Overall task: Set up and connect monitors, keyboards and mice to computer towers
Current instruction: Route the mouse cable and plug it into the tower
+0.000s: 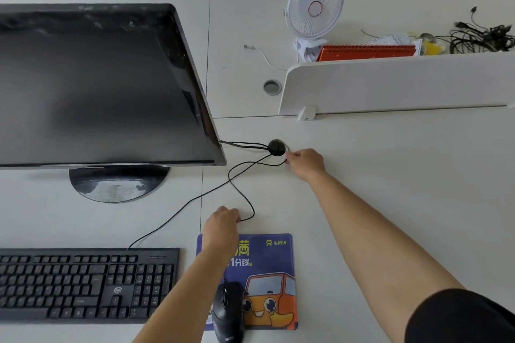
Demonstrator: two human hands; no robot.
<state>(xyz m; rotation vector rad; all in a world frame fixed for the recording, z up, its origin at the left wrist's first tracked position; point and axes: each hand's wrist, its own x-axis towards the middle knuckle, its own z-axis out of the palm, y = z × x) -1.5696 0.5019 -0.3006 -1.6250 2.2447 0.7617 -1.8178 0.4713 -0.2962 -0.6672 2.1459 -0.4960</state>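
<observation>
**At the cable hole: a light, floppy lead in both hands**

Beside the round black-capped cable hole (276, 147) in the white bench (362, 175), your right hand (305, 163) has its fingertips closed in a pinch on the thin black mouse cable (253, 211), just at the rim of the opening. Whether the plug itself sits inside that pinch I cannot tell.

Your left hand (221, 224) rests curled on the bench just beyond the far edge of the blue cartoon-printed mouse pad (267, 259). The same cable comes out from under its fingers, so it looks to be gripping the lead there. Between the two hands the cable lies in a loose loop on the bench. It crosses the keyboard's black cable (178, 211), which runs to the same hole.

Expect the lead to weigh almost nothing and hold no shape. It bends wherever you push it and will likely buckle rather than feed. Hold it close to the end you are guiding. The small black mouse (227, 309) on the near edge of the pad is light enough to slide if you tug.
</observation>
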